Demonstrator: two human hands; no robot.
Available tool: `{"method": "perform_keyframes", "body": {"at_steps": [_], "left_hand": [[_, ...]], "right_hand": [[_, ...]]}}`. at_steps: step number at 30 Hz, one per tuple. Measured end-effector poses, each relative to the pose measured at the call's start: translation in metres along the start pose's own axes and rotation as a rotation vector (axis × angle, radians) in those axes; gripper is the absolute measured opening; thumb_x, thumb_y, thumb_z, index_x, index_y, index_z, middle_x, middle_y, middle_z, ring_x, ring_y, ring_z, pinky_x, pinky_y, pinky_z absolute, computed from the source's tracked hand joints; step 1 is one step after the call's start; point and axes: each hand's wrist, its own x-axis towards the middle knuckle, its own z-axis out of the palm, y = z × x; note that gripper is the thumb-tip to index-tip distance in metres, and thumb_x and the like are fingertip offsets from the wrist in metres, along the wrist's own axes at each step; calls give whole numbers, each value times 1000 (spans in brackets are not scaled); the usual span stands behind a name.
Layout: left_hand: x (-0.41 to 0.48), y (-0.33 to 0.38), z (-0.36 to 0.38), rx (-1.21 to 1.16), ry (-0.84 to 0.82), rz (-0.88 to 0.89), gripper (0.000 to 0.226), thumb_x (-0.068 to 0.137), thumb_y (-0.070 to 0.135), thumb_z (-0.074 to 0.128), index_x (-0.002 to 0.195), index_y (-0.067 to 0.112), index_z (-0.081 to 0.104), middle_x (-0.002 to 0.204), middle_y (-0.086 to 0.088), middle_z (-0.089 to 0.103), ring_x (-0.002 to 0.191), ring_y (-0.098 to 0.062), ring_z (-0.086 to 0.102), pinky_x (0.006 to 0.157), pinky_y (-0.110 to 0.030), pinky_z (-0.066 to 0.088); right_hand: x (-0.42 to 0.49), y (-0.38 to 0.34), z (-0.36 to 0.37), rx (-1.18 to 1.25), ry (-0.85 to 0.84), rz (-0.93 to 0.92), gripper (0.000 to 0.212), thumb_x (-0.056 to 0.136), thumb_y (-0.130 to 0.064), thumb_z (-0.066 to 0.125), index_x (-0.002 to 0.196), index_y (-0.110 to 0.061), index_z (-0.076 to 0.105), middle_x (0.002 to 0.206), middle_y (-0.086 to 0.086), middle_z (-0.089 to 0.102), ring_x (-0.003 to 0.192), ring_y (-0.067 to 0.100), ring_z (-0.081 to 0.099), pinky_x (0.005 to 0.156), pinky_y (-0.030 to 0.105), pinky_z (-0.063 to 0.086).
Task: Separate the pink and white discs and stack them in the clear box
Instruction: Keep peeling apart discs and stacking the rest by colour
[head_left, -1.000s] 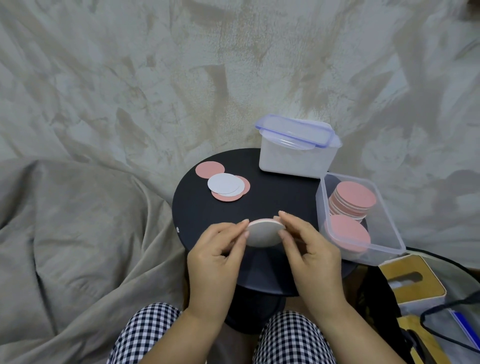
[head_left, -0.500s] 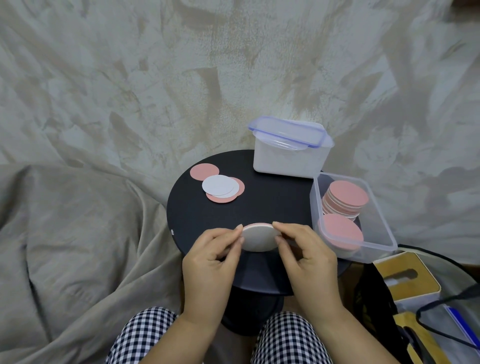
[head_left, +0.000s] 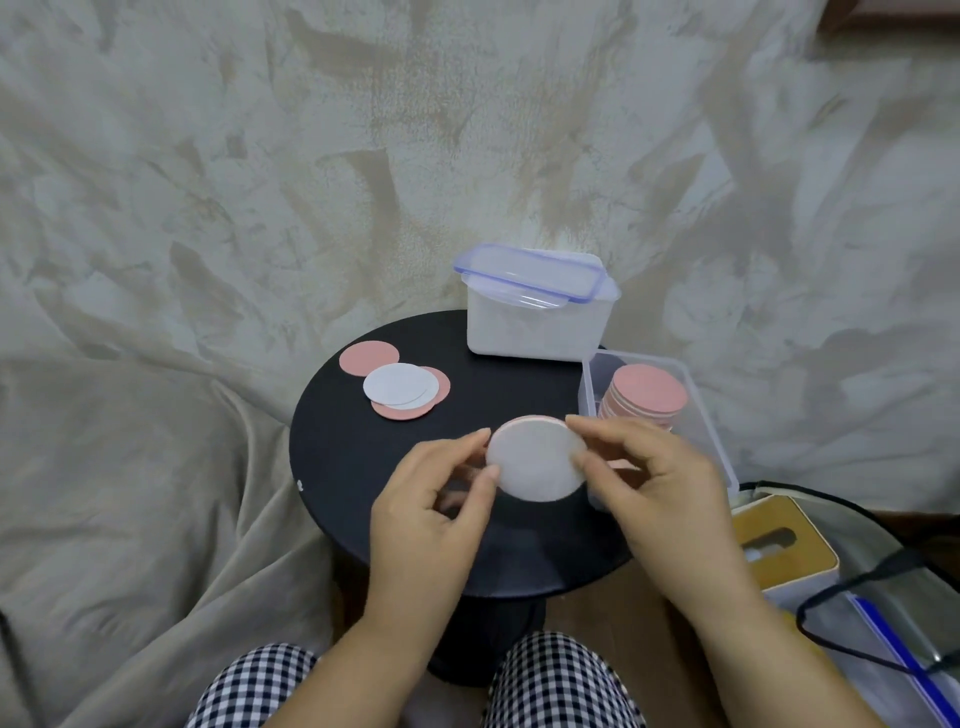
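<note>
Pinching the joined disc (head_left: 535, 457) by opposite rims above the worktop (head_left: 353, 467), both hands' fingers (head_left: 480, 441) grasp it; it looks light, thin, bendable, best peeled at the edge.

The counter (head_left: 332, 467) has bare black surface along its left edge and through the middle, between the loose discs (head_left: 397, 389) at the back left and the lidded tub (head_left: 535, 317) at the back right. That middle lane runs open from the tub forward. The near centre is blocked above by both hands, left hand (head_left: 431, 514) and right hand (head_left: 660, 493), pinching a white disc (head_left: 535, 457) between them (its pink backing shows at the top rim). The clear box (head_left: 711, 426) overhangs the right edge; its far half is filled by a pink stack (head_left: 647, 395), its near half partly hidden behind the right hand.
</note>
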Motion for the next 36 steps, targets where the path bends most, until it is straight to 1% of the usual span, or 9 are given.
{"method": "perform_keyframes", "body": {"at_steps": [4,7,12,16,20,23,27,32,36], "left_hand": [[6,6,29,-2,-206,3,34,80,14,71,107,32,62,105,17,56,91,-2,58,66,-12,49],[7,6,49,46,-344,41,32,78,20,73,105,30,60,108,20,50,96,-1,53,72,-19,51],[7,6,67,6,-374,92,27,76,18,74,99,24,61,108,18,50,93,-4,57,70,-23,54],[5,3,69,-21,-322,96,23,76,18,74,95,22,64,106,16,54,93,-4,58,67,-21,54],[5,4,69,-56,-316,36,28,75,16,76,99,22,62,102,14,58,91,-6,61,66,-23,55],[4,4,70,-42,-316,29,29,75,17,76,101,19,63,102,12,57,90,-5,61,66,-22,55],[4,3,70,-36,-312,9,33,74,19,76,105,22,64,103,13,57,87,-3,61,65,-17,53],[4,2,70,-31,-314,-17,32,74,20,77,104,22,66,98,14,60,84,-4,62,65,-20,54],[3,1,71,-32,-309,-18,33,73,19,77,104,22,66,96,14,61,83,-3,62,64,-21,55]], "right_hand": [[29,4,-54,81,-40,200,40,81,2,64,83,-38,67,83,-27,69,72,0,63,68,14,53],[47,16,-84,107,-119,355,32,81,6,62,87,-24,71,84,-6,73,69,2,64,58,12,51],[66,34,-100,13,-303,507,25,81,7,62,99,-9,69,86,5,70,74,13,65,61,19,56],[74,33,-95,-78,-436,476,24,82,5,62,93,-15,71,81,-1,71,66,5,65,62,19,56],[79,31,-86,-135,-517,441,28,83,5,61,88,-20,71,75,-8,70,60,-2,63,55,13,51],[79,33,-79,-192,-530,415,28,82,4,61,90,-20,72,83,-5,71,72,7,66,62,19,55],[80,37,-74,-339,-536,330,33,80,-1,62,84,-32,71,89,-2,73,84,18,66,79,31,56],[80,40,-68,-530,-575,247,26,82,-7,62,99,-24,72,94,-5,70,85,13,63,80,26,51],[79,42,-65,-636,-596,202,25,84,-11,61,105,-22,70,103,-6,69,86,10,58,75,16,44]]}}
